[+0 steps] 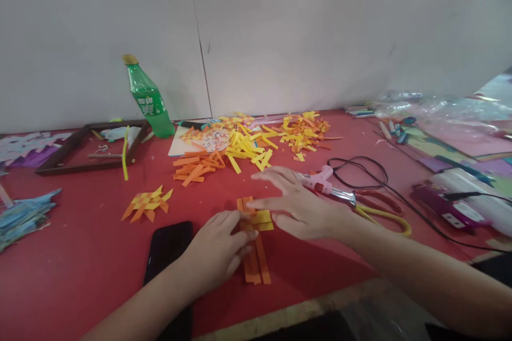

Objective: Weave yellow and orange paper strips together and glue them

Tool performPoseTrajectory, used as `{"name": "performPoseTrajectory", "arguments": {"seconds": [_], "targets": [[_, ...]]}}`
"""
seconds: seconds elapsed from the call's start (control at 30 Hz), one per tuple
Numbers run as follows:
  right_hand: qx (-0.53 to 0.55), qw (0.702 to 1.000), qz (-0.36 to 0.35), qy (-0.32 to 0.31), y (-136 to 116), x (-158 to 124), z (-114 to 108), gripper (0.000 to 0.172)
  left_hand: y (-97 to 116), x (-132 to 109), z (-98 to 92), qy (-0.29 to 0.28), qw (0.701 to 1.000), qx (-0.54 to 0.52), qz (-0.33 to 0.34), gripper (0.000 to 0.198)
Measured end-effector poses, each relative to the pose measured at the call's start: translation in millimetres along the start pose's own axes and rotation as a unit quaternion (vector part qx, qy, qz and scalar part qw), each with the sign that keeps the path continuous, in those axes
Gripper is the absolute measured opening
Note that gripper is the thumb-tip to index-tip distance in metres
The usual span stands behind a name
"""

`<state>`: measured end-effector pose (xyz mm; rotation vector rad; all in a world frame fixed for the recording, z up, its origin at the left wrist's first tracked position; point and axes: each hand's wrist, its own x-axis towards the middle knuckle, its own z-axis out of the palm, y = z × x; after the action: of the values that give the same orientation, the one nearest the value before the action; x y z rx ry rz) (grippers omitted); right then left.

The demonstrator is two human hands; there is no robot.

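Note:
Orange paper strips [256, 261] lie side by side on the red tabletop, running toward the near edge. Short yellow strips [263, 220] cross them near their far end. My left hand [224, 245] is curled over the strips from the left, its fingers closed on them. From the right, my right hand [294, 205] reaches over the far end with its fingers spread; one fingertip is at the orange strips and nothing shows in its grasp. A finished woven orange-and-yellow piece [147, 203] lies to the left.
Piles of loose orange strips [196, 166] and yellow strips [244, 144] lie behind my hands. A black phone [170, 245] is beside my left forearm. At right are a pink glue gun [322, 180], yellow-handled scissors [384, 218] and a cable. A green bottle [150, 101] stands behind.

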<state>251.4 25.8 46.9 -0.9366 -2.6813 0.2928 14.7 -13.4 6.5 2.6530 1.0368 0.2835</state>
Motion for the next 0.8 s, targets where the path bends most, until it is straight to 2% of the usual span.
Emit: {"name": "performPoseTrajectory", "arguments": {"seconds": [0.1,0.2,0.3,0.37,0.6,0.7,0.8], "targets": [[0.024,0.996,0.044,0.075,-2,1,4,0.040,-1,0,1.6,0.000,1.000,-0.005,0.005,0.031],[0.066,0.991,0.021,0.111,5,-3,28,0.029,-1,0,2.7,0.009,1.000,0.004,0.000,0.024],[0.084,0.991,-0.026,0.102,11,-6,48,0.030,0,-1,3.3,0.016,1.000,0.005,0.003,0.018],[0.083,0.991,-0.040,0.095,13,-7,52,0.030,1,-1,3.5,0.018,1.000,0.000,0.004,0.018],[0.074,0.993,-0.039,0.088,15,-7,50,0.021,-2,1,3.1,0.016,1.000,-0.004,0.012,0.021],[0.075,0.993,-0.035,0.083,14,-7,51,0.018,-7,3,2.6,0.014,0.999,-0.029,0.016,0.029],[0.071,0.995,-0.033,0.066,12,-7,52,0.018,-13,6,2.9,0.043,0.996,-0.075,0.008,0.028]]}}
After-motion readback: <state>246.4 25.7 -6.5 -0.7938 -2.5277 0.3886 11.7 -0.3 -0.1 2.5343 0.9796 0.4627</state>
